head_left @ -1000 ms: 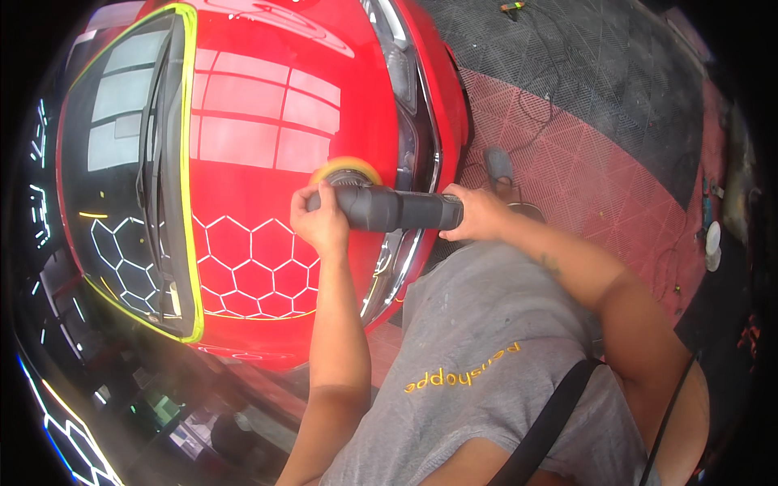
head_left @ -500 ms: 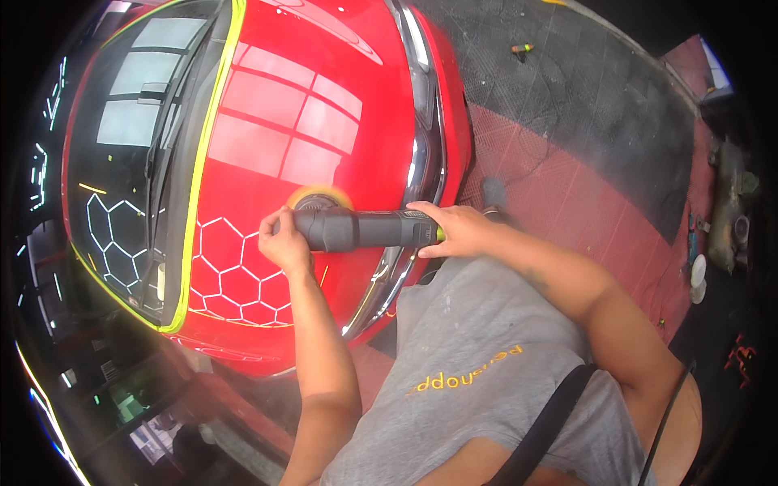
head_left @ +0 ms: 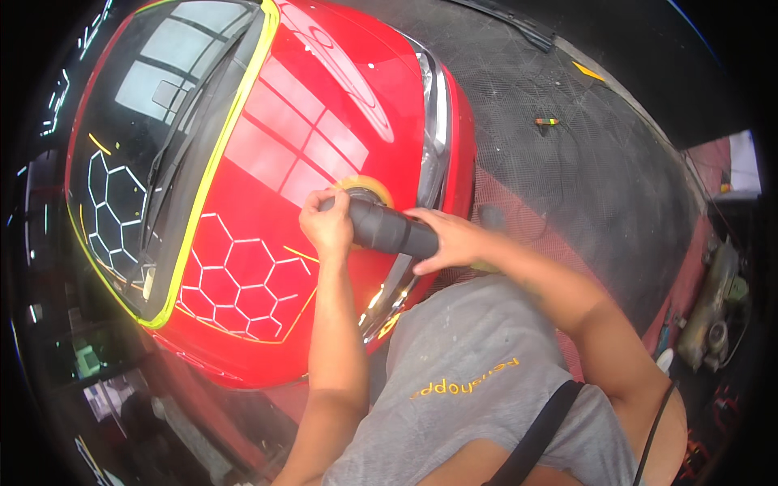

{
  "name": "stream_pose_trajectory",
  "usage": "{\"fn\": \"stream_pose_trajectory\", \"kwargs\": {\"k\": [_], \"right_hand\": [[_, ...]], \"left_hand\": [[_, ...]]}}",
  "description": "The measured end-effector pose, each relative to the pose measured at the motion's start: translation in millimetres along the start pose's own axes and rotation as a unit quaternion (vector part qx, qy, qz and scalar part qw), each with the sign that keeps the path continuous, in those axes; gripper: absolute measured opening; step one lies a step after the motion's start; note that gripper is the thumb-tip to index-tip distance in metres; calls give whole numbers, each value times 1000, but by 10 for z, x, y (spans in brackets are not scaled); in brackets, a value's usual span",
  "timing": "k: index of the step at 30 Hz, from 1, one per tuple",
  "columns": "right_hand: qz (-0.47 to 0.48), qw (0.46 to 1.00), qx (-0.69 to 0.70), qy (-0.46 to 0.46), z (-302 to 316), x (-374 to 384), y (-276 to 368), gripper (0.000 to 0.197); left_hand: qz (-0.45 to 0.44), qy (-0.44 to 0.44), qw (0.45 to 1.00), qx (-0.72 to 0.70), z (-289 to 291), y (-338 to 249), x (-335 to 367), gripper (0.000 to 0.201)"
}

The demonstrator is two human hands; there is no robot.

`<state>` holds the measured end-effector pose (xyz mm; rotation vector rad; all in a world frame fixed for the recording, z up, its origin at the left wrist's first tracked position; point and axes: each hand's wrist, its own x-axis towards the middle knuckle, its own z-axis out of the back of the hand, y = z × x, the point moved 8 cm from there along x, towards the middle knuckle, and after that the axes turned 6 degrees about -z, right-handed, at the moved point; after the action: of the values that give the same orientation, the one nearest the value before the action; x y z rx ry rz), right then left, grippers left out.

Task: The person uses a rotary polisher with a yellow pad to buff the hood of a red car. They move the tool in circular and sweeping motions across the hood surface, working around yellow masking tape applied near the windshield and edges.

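Observation:
Both my hands hold a black handheld polisher [head_left: 391, 230] with a round yellow pad [head_left: 378, 189] against the red car's hood [head_left: 267, 202]. My left hand [head_left: 328, 223] grips the polisher's head, with thumb and fingers drawn together beside the pad. Around the rear end of its body, my right hand [head_left: 450, 240] is closed, fingers on top and thumb below. The pad's lower part is hidden by the tool, and its edge looks blurred. Window-shaped and honeycomb light reflections show on the glossy paint.
Yellow-green masking tape [head_left: 212, 166] runs along the hood edge by the windshield [head_left: 113, 174]. A chrome front trim [head_left: 435, 121] borders the hood. On the dark mat floor [head_left: 600, 170] lies a small orange-and-green object [head_left: 547, 121]. Machinery [head_left: 713, 316] stands at the far right.
The polisher and both hands have moved right, toward the hood's front edge. The tool's rear end now angles lower. My view has turned, tilting the car in the picture.

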<state>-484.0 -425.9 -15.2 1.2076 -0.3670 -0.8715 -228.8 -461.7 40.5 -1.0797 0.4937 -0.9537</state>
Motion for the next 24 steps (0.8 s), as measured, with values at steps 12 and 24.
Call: {"fn": "stream_pose_trajectory", "kwargs": {"k": [12, 24], "right_hand": [[-101, 992, 80, 11, 914, 1356, 71, 105], [-172, 961, 202, -74, 406, 1130, 326, 99]], "left_hand": [[-160, -191, 966, 68, -495, -962, 608, 38], [236, 26, 900, -366, -1057, 135, -1670, 56]]}}
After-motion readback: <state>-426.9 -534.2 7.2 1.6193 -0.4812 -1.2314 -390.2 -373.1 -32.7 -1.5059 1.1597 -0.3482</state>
